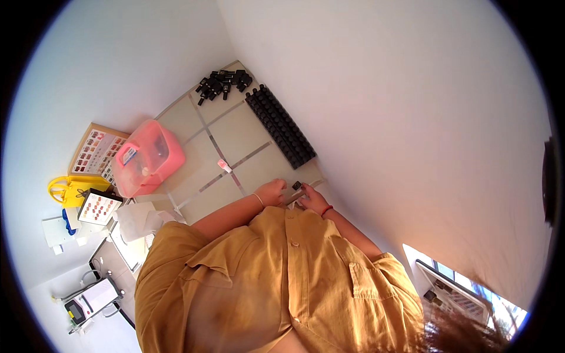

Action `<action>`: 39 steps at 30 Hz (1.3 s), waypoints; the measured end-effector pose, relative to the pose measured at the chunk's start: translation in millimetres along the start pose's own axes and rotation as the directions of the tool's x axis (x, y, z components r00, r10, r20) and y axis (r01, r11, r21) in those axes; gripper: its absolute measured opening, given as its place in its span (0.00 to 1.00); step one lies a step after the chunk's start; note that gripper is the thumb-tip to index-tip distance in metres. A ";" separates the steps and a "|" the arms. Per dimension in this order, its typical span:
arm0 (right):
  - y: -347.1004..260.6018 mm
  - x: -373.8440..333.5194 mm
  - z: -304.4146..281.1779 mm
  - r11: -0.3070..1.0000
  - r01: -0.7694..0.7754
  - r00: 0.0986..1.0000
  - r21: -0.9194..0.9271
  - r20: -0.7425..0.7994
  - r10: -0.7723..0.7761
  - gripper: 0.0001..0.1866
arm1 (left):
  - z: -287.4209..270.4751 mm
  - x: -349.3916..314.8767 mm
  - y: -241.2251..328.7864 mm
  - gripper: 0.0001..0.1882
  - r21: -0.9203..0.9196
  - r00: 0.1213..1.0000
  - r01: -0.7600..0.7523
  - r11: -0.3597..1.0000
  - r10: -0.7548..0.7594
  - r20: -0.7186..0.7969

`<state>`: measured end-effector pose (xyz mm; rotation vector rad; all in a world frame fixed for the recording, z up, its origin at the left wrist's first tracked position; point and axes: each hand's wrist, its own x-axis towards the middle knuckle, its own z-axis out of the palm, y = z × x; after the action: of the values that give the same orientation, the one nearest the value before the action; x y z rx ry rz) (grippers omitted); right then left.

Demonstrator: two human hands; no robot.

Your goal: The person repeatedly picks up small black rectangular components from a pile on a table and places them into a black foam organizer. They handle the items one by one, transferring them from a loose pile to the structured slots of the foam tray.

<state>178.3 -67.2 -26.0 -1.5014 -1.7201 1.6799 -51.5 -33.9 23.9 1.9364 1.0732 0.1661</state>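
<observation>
Close to my body, at the near edge of the tiled tabletop (215,200), my right hand (315,200) grips a small black nail polish bottle (296,185) by thumb and fingers. Just left of it is my left hand (271,192), its fingers curled closed; whatever they hold, if anything, is hidden. A small pink and white bottle (223,166) lies on the table ahead of my left hand. Against the right wall runs a long block of black bottles (280,126) packed in rows. Several loose black bottles (220,83) lie scattered in the far corner.
On the left stands a translucent pink case (154,157) with a handle. Beside it are a colour swatch board (97,150), a yellow bag (73,189) and a smaller swatch chart (99,207). White walls meet behind the far corner. A white machine (94,301) is at lower left.
</observation>
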 end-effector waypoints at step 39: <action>-62.1 13.6 -48.9 0.943 -0.273 0.961 -0.192 -0.009 0.276 0.34 | -16.7 59.1 -24.0 0.19 -0.341 0.762 0.381 0.860 -0.083 0.642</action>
<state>183.9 -15.2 34.8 -1.8963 -1.7936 1.6990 -38.1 25.8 -0.7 1.2614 0.7371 -0.3200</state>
